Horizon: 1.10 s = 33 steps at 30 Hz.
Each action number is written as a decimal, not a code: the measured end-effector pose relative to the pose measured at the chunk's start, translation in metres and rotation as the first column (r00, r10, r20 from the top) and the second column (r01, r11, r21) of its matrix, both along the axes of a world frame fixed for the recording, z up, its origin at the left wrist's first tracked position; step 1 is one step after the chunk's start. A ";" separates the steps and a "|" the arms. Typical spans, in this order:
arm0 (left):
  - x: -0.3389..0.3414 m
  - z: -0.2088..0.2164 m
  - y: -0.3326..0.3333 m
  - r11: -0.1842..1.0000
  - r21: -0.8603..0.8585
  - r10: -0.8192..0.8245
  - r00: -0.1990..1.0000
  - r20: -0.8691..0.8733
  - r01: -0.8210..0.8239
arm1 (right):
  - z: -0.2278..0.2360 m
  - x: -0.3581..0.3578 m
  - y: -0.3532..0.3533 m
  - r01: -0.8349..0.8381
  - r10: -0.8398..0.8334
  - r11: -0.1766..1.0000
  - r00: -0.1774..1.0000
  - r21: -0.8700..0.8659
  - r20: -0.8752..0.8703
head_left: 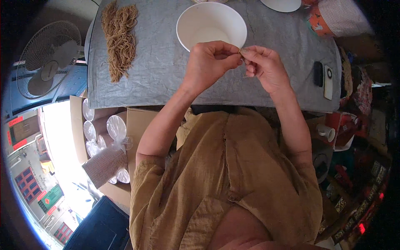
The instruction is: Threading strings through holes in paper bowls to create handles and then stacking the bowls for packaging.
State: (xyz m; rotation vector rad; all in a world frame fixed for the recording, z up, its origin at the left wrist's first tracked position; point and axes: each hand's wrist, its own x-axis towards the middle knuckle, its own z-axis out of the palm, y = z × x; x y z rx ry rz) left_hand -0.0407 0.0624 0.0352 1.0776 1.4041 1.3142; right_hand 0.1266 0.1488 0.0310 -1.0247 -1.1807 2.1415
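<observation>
Both of my hands meet over the near rim of a white bowl on the grey-covered table. My left hand is closed in a pinch, its fingertips against those of the other hand. My right hand also pinches, with thumb and forefinger together and the other fingers curled. Whatever lies between the fingertips is too small to make out. To the left of the bowl is a bundle of brown, twisted strings, touched by neither hand.
The grey cloth covers the table. At its right lie a black object and a pale flat one; stacked bowls lean behind them. A fan stands left, above a carton with wrapped stacks.
</observation>
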 end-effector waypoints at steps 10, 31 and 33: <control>-0.001 -0.005 0.000 1.000 -0.001 -0.022 0.998 0.066 0.022 | 0.009 0.005 -0.005 -0.001 -0.026 0.969 0.994 0.246 0.107; -0.009 0.001 0.000 0.988 -0.031 -0.144 0.967 0.212 0.154 | -0.004 0.008 -0.002 -0.115 0.135 0.979 0.984 0.170 -0.113; -0.009 0.001 0.000 0.990 -0.028 -0.130 0.969 0.212 0.139 | -0.002 0.009 -0.002 -0.134 0.156 0.975 0.981 0.177 -0.115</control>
